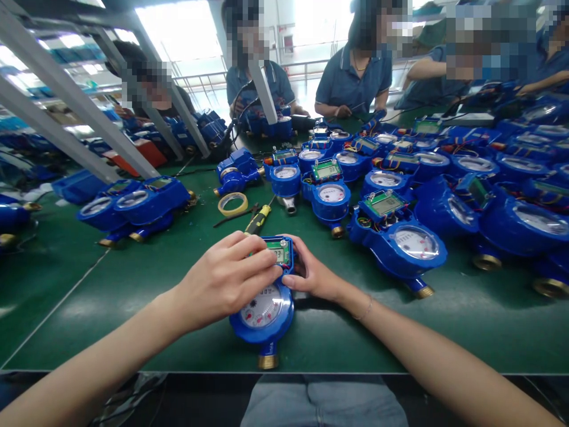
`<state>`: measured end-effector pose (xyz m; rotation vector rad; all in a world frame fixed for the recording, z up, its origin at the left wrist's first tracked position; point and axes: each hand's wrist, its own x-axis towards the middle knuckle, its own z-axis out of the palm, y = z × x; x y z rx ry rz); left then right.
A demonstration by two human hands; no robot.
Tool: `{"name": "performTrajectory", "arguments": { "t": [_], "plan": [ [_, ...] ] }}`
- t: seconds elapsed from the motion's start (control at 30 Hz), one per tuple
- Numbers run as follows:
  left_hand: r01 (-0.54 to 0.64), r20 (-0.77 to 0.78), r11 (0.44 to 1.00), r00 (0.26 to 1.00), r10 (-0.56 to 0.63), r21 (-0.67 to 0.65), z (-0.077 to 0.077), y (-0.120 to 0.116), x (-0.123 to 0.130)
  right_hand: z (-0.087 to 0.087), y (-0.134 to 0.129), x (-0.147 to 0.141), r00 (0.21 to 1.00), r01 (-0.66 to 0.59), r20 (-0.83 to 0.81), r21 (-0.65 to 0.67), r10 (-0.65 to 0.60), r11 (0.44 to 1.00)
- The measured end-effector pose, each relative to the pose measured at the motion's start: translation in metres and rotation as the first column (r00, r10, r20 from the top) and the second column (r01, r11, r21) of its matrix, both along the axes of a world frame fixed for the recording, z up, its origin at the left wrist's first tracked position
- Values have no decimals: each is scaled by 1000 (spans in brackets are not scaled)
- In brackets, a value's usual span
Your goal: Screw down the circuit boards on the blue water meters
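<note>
Green workbench (89, 308) is carrying crowded rows of meters, while two hands are working on one blue water meter (262, 317) near its front edge.
Left hand (222, 279) is curving over the meter's green circuit board (278, 252), and right hand (315, 279) is gripping its far side, both half-closed. Yellow-handled screwdriver (258, 219) and tape roll (233, 204) are lying just beyond the hands.
</note>
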<state>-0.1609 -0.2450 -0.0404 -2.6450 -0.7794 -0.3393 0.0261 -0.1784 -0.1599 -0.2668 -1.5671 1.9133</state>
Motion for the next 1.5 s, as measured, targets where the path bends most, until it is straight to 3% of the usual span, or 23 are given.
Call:
{"name": "performTrajectory", "arguments": {
  "t": [0.13, 0.27, 0.4, 0.7, 0.8, 0.87, 0.9, 0.97, 1.03, 1.13, 1.2, 1.27, 1.37, 1.4, 1.43, 1.5],
  "plan": [
    [-11, 1, 1000, 1000, 11, 0, -5, 2, 4, 2, -1, 1, 1000, -6, 3, -10, 6, 1000],
    [-173, -2, 985, 985, 173, 22, -7, -5, 16, 1, -1, 0, 1000, -14, -5, -33, 14, 999],
    [-274, -104, 954, 952, 287, 119, -6, -14, 29, 0, -2, -1, 1000, 3, -29, -13, -3, 1000],
    [-284, -241, 944, 916, 319, 169, -4, -12, 38, -2, -3, -1, 1000, 7, -30, -18, -7, 1000],
    [-304, -152, 934, 931, 333, 186, 0, -13, 28, -2, -3, 1, 1000, 13, -3, -27, -13, 1000],
    [-388, 43, 908, 921, 386, 156, 2, -14, 10, -1, -2, 2, 1000, -3, 10, -54, 4, 999],
    [-462, 162, 881, 882, 443, 106, 1, -14, -2, -1, -2, 2, 1000, -16, 11, -70, 17, 997],
    [-641, 347, 764, 704, 620, -65, -10, -13, -29, -1, -2, 2, 1000, -30, 5, -88, 30, 996],
    [-695, 369, 597, 473, 800, -402, -33, -9, -56, -1, -2, 1, 1000, -26, -7, -96, 26, 995],
    [-628, 315, 498, 387, 867, -598, -77, -1, -82, 3, -3, 0, 1000, -14, -8, -104, 13, 995],
    [-574, 294, 442, 337, 895, -689, -98, 2, -87, 9, -6, 2, 999, 4, 39, -106, 0, 994],
    [-516, 301, 407, 279, 912, -754, -105, 1, -83, 17, -8, 6, 986, 54, 163, -86, -39, 995],
    [-368, 359, 422, 229, 905, -829, -92, -10, -60, 27, -10, 12, 953, 75, 299, -81, -48, 994],
    [-270, 383, 438, 233, 894, -858, -85, -15, -48, 30, -11, 13, 958, 49, 288, -116, -13, 992],
    [-40, 442, 458, 195, 875, -888, -79, -20, -35, 31, -11, 13, 966, 14, 255, -163, 28, 987],
    [356, 461, 407, 79, 884, -841, -70, -28, -8, 33, -13, 11, 978, -23, 195, -240, 71, 971]
  ]
}}
